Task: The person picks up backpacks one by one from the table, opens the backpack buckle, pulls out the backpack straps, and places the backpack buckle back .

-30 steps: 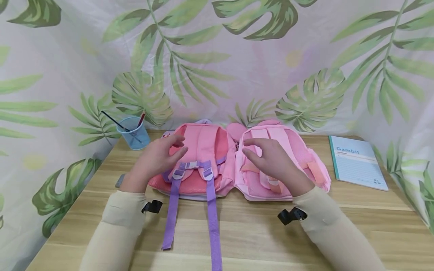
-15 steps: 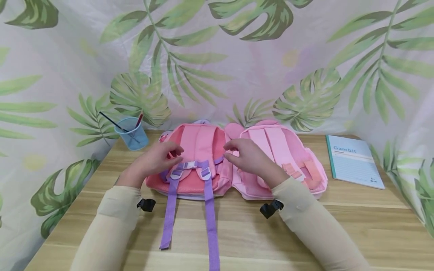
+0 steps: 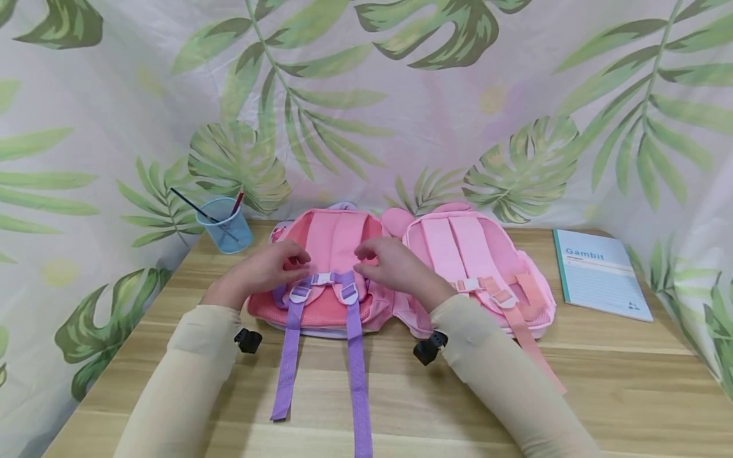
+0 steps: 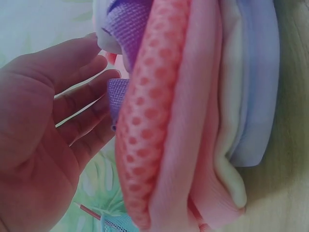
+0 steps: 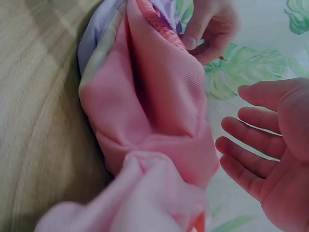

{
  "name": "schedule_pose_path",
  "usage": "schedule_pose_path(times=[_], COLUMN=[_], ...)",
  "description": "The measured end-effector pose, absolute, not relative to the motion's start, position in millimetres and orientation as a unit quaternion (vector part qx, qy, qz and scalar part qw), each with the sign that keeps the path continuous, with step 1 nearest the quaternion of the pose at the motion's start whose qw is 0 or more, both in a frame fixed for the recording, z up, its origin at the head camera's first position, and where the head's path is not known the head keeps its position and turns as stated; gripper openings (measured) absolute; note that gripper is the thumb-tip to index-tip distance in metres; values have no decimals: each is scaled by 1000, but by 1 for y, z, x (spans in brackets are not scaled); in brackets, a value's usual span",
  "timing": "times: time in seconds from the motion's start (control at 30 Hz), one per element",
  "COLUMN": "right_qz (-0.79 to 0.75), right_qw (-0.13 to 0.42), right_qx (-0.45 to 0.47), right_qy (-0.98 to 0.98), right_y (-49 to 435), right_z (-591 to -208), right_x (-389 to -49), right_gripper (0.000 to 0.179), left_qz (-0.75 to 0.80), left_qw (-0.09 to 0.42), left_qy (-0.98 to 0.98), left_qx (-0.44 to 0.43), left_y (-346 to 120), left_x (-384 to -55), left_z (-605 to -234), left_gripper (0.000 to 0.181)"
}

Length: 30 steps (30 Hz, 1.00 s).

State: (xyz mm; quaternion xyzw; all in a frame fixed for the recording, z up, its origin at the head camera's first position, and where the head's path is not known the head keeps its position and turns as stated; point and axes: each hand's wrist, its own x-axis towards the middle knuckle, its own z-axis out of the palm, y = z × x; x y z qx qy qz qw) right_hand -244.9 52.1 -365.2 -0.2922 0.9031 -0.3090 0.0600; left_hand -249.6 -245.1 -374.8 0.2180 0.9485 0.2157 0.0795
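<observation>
Two children's backpacks lie side by side, shoulder straps up: a coral pink backpack (image 3: pixel 326 235) on the left and a light pink backpack (image 3: pixel 504 242) on the right. Purple webbing straps (image 3: pixel 356 369) run from the coral one toward me, joined across by a white buckle (image 3: pixel 324 278). My left hand (image 3: pixel 266 270) is at its left side, fingers loosely bent near the purple webbing; whether they touch it I cannot tell. Over its right side hovers my right hand (image 3: pixel 397 264). In the right wrist view its fingers (image 5: pixel 251 135) are relaxed, apart from the fabric, holding nothing.
Behind the left hand stands a blue mesh pen cup (image 3: pixel 226 232) with a pencil and a thin dark stick. A blue notebook (image 3: pixel 601 273) lies at the right. An orange strap (image 3: pixel 532 350) trails from the light pink backpack over the wooden table (image 3: pixel 458 420).
My right hand has moved left, from above the light pink backpack to the coral one's right side, uncovering the orange buckle and strap. The left hand has shifted only slightly left.
</observation>
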Motion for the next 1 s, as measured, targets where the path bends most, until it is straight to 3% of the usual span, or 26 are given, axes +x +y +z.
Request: schedule_pose_path(times=[0.2, 0.37, 0.77, 1.0], right_qz=[-304, -279, -265, -248], right_qw=[83, 72, 69, 81], right_qx=[-288, -307, -333, -316], right_qy=[904, 907, 902, 912], right_y=[38, 27, 8, -4], right_z=[-373, -380, -392, -398], right_x=[-248, -248, -256, -257], right_gripper=[38, 38, 36, 36], left_qz=[213, 214, 185, 204], left_qw=[96, 110, 94, 124], left_qy=[949, 945, 947, 938], left_qx=[212, 220, 245, 252], left_y=[-244, -242, -236, -234], left_x=[-252, -254, -256, -258], left_z=[-376, -376, -384, -383], left_gripper=[31, 30, 26, 17])
